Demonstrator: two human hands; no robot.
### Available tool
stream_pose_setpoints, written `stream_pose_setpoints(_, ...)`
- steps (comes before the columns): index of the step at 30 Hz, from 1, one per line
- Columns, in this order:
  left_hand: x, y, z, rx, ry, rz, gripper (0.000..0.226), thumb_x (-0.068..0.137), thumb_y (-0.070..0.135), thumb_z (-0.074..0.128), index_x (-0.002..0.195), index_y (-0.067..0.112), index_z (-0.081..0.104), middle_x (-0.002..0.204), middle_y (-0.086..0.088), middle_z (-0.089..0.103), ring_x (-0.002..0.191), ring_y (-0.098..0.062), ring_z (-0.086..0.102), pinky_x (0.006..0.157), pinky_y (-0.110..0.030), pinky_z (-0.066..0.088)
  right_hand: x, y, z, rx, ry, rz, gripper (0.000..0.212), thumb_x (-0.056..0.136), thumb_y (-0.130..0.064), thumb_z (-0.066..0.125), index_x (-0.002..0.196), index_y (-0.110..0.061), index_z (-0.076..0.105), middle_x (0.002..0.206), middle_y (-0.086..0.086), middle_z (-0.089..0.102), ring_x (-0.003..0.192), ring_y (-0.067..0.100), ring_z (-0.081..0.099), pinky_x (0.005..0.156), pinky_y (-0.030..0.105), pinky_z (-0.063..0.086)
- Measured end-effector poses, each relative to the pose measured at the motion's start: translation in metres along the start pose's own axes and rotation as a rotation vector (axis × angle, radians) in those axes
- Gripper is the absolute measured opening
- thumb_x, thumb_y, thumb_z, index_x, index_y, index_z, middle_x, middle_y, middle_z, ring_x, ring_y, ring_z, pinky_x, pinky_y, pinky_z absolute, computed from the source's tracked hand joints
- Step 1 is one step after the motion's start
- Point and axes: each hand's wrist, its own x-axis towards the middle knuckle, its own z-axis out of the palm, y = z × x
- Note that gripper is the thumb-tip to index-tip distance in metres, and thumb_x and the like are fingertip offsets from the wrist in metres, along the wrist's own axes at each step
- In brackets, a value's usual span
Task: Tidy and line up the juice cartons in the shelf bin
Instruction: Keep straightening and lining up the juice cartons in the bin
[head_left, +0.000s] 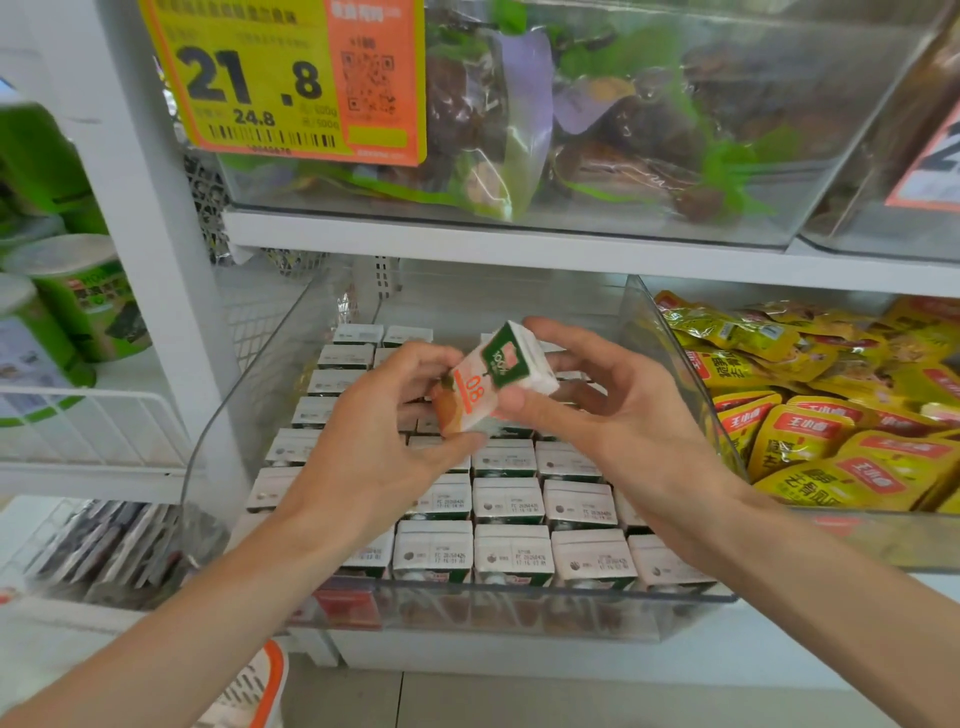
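Both of your forearms reach over the clear front wall of the shelf bin (519, 616). Just behind that wall the juice cartons (511, 556) stand upright in tidy rows, white date-stamped tops facing up, sides touching. Above the middle rows you hold 1 loose carton (493, 379). It is tilted, its orange and green printed face turned up toward you, clear of the packed ones below.

My read is that this carton has yet to go into line. Turn it upright so its stamped top matches the others, square it to the row, and lower it straight down. Coming in at a slant would likely catch a neighbour's edge and knock the row askew. Your 2 grips hide the spot beneath, so I cannot tell whether a gap waits there; check before you lower.

Your left grip (374, 441) pinches the carton's lower end between thumb and curled fingers. Your right grip (597, 410) grasps the upper end, thumb against the near edge and forefinger hooked over the top, the other fingers only loosely curled behind. Neither is released.

Farther back the rows run on toward the rear of the bin. Yellow snack pouches (831, 441) fill the bin beside it on the right.
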Motion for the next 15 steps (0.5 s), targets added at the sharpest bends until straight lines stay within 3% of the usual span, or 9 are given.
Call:
stream_pose_setpoints(4,-0.001,0.000,-0.005,-0.108,-0.086,-0.028,0.063,0.093,-0.004,0.071,0.131,0.045,0.058,0.122,0.037,0.067,0.117,0.013,0.063,0.096,-0.005,0.047,0.000,-0.001,-0.002,-0.032,-0.077,-0.098,0.055,0.082,-0.001,0.087,0.129,-0.025,0.069,0.111,0.011,0.072,0.097,0.021,0.076,0.090,0.029,0.061)
stream_pose_setpoints(7,-0.004,0.001,-0.003,-0.118,-0.159,0.000,0.059,0.091,0.001,0.074,0.131,0.043,0.061,0.126,0.029,0.069,0.115,0.009,0.066,0.092,-0.004,0.048,0.001,0.002,0.003,-0.067,-0.001,-0.136,0.040,0.082,-0.009,0.088,0.116,-0.020,0.071,0.104,0.013,0.074,0.092,0.025,0.075,0.087,0.029,0.062)
stream_pose_setpoints(10,-0.006,0.003,0.000,-0.120,-0.159,-0.011,0.057,0.073,0.032,0.086,0.125,0.042,0.065,0.116,0.017,0.074,0.107,-0.002,0.072,0.087,-0.012,0.055,0.000,0.006,0.010,-0.123,0.005,-0.175,0.043,0.075,-0.025,0.089,0.113,-0.019,0.069,0.105,0.008,0.073,0.086,0.025,0.074,0.081,0.030,0.064)
stream_pose_setpoints(15,-0.001,-0.002,-0.003,-0.055,-0.109,0.038,0.046,0.087,0.020,0.080,0.127,0.038,0.066,0.124,0.007,0.063,0.117,-0.008,0.066,0.103,-0.030,0.056,-0.002,0.008,0.013,-0.298,-0.097,-0.344,0.061,0.083,-0.019,0.089,0.137,-0.031,0.064,0.122,-0.005,0.066,0.089,0.022,0.074,0.083,0.034,0.063)
